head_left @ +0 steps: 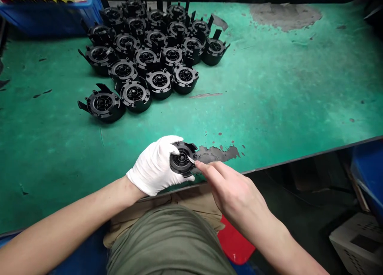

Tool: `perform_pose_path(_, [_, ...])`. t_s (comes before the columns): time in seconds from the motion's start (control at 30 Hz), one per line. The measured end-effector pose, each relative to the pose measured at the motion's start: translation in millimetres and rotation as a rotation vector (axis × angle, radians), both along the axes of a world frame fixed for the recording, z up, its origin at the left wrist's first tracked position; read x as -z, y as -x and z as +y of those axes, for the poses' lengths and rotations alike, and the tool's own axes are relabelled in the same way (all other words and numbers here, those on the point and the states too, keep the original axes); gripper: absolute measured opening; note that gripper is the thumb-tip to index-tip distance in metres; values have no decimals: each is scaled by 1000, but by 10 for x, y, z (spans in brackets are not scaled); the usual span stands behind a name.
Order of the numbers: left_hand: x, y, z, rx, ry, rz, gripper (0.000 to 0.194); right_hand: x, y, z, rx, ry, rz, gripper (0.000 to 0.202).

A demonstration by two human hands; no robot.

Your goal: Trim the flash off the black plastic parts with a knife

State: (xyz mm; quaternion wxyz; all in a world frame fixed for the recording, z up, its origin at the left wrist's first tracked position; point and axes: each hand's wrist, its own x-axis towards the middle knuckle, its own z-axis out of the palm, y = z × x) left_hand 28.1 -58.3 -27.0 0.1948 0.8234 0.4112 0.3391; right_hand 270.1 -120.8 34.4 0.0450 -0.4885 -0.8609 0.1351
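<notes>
My left hand (157, 165), in a white glove, is wrapped round a round black plastic housing (181, 158) near the table's front edge. The housing's ribbed face is turned up toward me. My bare right hand (230, 183) pinches a small knife (190, 159); only its pale pointed blade shows, and the handle is hidden in my fingers. The blade lies against or just over the right side of the housing's face; I cannot tell whether it touches.
Several similar black housings (135, 95) stand grouped at the back left of the worn green table (284, 87). Behind them at left is a blue bin (54, 18). Below the front edge are a red stool (235, 243) and a pale perforated box (359, 243).
</notes>
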Motion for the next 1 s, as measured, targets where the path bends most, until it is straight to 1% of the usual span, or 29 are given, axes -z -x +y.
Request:
perform_pose_path(0.1, [-14,-1,7,3,-15,-8,84,-71,14,25,-8,5,-62,51])
perform_pose_path(0.17, [-10,0,5,2,-35,-17,80,-115,34,32,-9,10,-98,52])
perform_pose_path(0.3, [-32,-17,3,0,-31,-41,61,-154,62,22,5,15,-120,56])
perform_pose_path(0.43, [-85,-55,17,-21,72,-13,46,-135,78,-13,35,3,-132,51])
perform_pose_path(0.53, [-94,-68,24,-31,122,8,38,-127,92,-32,43,-13,-151,48])
perform_pose_path(0.63, [-73,-63,16,-44,144,28,43,-141,93,-18,29,-36,-176,43])
perform_pose_path(0.73, [-58,-59,3,-58,120,18,51,-171,67,31,-15,-67,-194,41])
perform_pose_path(0.83, [-72,-63,4,-63,100,22,48,-194,36,78,-49,-92,-202,41])
perform_pose_path(0.9, [-84,-65,12,-54,119,37,46,-189,29,85,-50,-99,-208,40])
perform_pose_path(1.0, [-82,-57,24,-46,118,40,52,-152,41,50,-17,-83,-214,39])
